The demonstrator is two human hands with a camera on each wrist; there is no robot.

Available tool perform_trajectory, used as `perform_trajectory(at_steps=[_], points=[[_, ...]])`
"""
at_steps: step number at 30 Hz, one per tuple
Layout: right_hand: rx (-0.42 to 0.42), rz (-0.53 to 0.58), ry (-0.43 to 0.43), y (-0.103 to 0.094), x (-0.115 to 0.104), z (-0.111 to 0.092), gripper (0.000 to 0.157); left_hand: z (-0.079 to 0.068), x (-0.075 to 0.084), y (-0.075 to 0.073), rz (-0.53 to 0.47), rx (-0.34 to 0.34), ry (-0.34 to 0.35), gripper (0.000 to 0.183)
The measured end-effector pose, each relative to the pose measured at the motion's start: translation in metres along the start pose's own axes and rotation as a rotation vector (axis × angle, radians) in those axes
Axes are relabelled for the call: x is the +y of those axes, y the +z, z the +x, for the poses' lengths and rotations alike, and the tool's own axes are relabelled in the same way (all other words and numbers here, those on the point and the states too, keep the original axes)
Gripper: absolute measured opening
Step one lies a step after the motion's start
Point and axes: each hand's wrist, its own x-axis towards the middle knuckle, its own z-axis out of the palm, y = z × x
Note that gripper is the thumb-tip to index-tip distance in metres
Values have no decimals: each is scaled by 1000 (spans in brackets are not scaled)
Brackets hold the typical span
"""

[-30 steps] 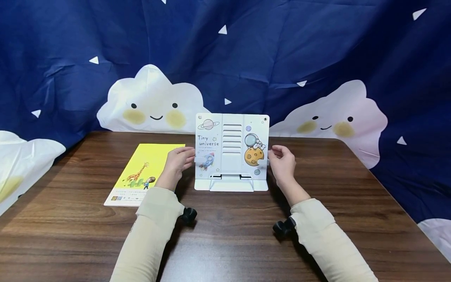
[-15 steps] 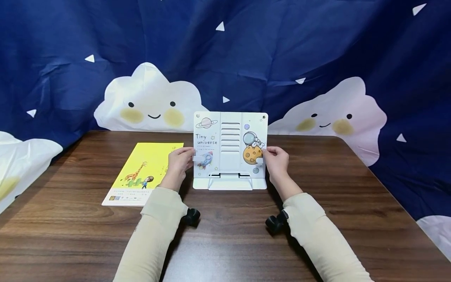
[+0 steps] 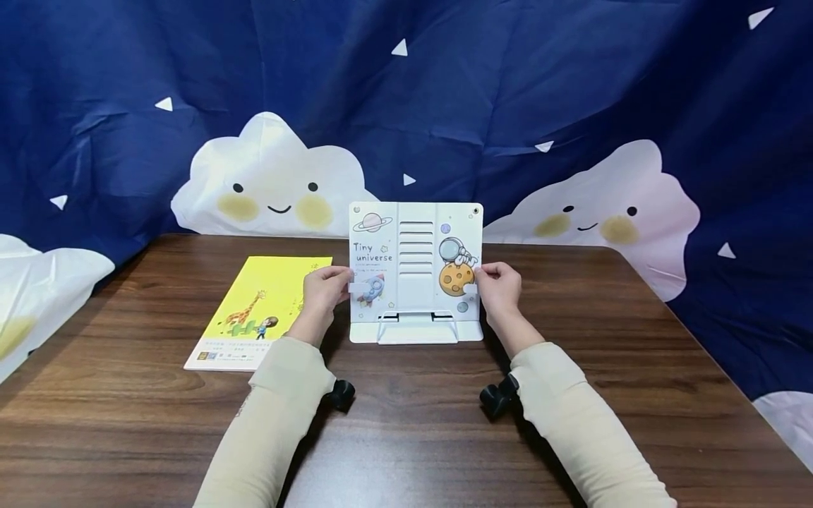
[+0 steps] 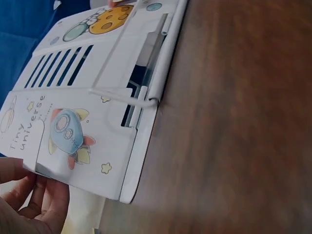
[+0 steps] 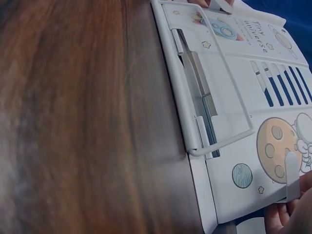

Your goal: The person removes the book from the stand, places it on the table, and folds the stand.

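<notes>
Two hands flank a white book stand, the left hand (image 3: pixel 322 293) at its left edge and the right hand (image 3: pixel 500 289) at its right, so the white book stand (image 3: pixel 416 291) lies directly between them. Neither hand seems nearer: both meet the panel at about the same level, a little below mid-height, and the panel's wider span appears to run left to right, along the line from hand to hand. The left thumb and fingers pinch that edge beside the left clip (image 4: pixel 34 146); the right ones pinch the far side likewise by the right clip (image 5: pixel 292 176), though whether the clips or the panel take the grip is hard to tell. The stand's foot rests on the table (image 3: pixel 419 430), its wire frame (image 5: pixel 171 75) on the near side. Left of it, well apart from the right hand and partly behind the left forearm, lies a yellow book (image 3: pixel 269 282).
</notes>
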Motion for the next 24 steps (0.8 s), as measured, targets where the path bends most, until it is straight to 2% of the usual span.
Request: perform_trajectory(at_steps=[6, 8, 9, 11, 19, 22, 24], points=[[-11, -40, -34, 1, 3, 8, 7, -36, 38, -7, 49, -54, -47, 17], [-13, -48, -40, 2, 4, 10, 7, -38, 39, -9, 62, -70, -38, 17], [-14, -50, -43, 3, 4, 11, 8, -46, 47, -11, 62, -84, -52, 18], [-17, -59, -41, 4, 5, 12, 8, -52, 53, -14, 67, -106, -55, 19], [-27, -104, -25, 13, 4, 20, 4, -62, 57, -23, 89, -180, -49, 18], [-62, -151, -32, 12, -2, 22, 4, -66, 59, -24, 94, -198, -45, 18], [-90, -159, -16, 6, -20, 14, 5, -68, 59, -24, 96, -206, -47, 17]])
